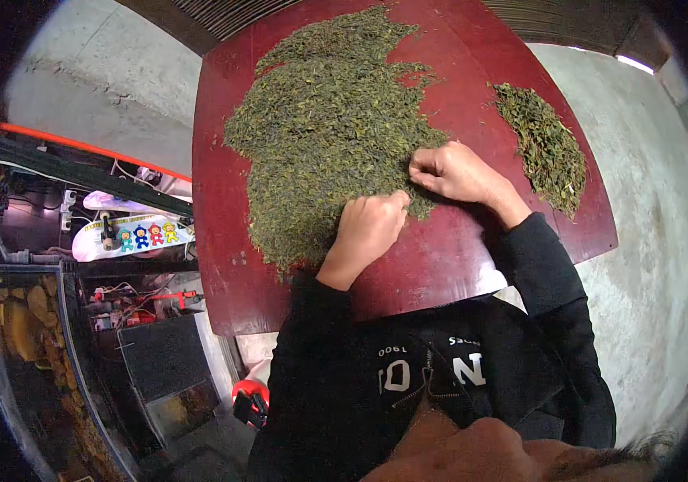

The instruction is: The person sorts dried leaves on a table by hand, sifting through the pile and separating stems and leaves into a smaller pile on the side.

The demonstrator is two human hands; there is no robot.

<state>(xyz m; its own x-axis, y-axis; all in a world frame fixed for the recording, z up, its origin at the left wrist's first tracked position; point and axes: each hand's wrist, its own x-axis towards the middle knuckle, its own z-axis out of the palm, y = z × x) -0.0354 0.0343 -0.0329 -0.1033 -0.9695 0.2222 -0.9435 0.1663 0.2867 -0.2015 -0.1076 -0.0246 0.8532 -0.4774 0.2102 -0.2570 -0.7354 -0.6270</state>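
A broad pile of dried green tea leaves (328,120) lies across the left and middle of a dark red tabletop (456,48). Over the pile's near right edge is my left hand (366,231), its fingers curled and pinched together. My right hand (458,172) is closed too, thumb against fingertips, at the right edge of the same pile. The two hands are close but apart. Whatever sits between the fingertips is too small or hidden to name. A smaller heap of coarser leaves (543,149) lies on the right side of the table.
Left of the table are a skateboard deck with cartoon figures (139,237), an orange-red bar (91,146), cables and a glass tank (27,337). A red and black object (250,399) is below the near left corner. Grey concrete floor (641,185) lies right.
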